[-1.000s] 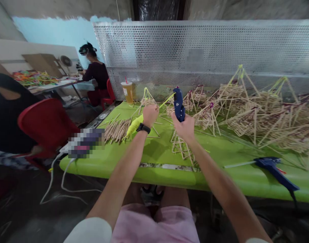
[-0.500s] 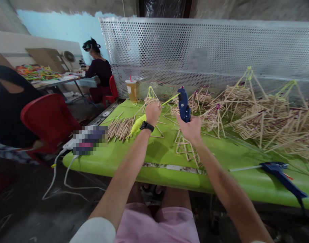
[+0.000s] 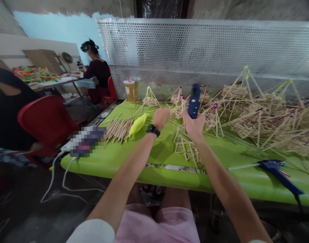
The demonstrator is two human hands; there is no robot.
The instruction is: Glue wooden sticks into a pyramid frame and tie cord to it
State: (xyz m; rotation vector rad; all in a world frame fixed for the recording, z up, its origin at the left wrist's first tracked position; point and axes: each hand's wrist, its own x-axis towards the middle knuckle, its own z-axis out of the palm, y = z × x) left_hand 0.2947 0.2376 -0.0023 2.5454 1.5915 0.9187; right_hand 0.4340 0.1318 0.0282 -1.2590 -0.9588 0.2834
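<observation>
My right hand [image 3: 195,126] is wrapped round a dark blue hand tool [image 3: 194,103], held upright above the table; it looks like a cutter, though motion blurs its tip. To its left, my left hand [image 3: 162,118], wearing a black watch, is closed in a fist. A blurred bit of yellow-green cord [image 3: 174,109] shows at its fingers. The yellow-green cord bundle [image 3: 138,124] lies beside my left wrist, next to a pile of thin wooden sticks [image 3: 119,129]. Below my right hand, a flat zigzag lattice of sticks [image 3: 186,146] rests on the green tabletop [image 3: 159,153].
Many stick frames [image 3: 265,118] with yellow or purple ties crowd the right side. A blue glue gun [image 3: 276,168] lies at front right. A lidded drink cup [image 3: 130,91] stands at the back before a perforated metal panel [image 3: 207,50]. Another person [image 3: 97,71] sits at the far left table.
The yellow cord stretched between my left hand and the tool is no longer seen there. My left hand moved right and down, off the bundle; the tool shifted right.
</observation>
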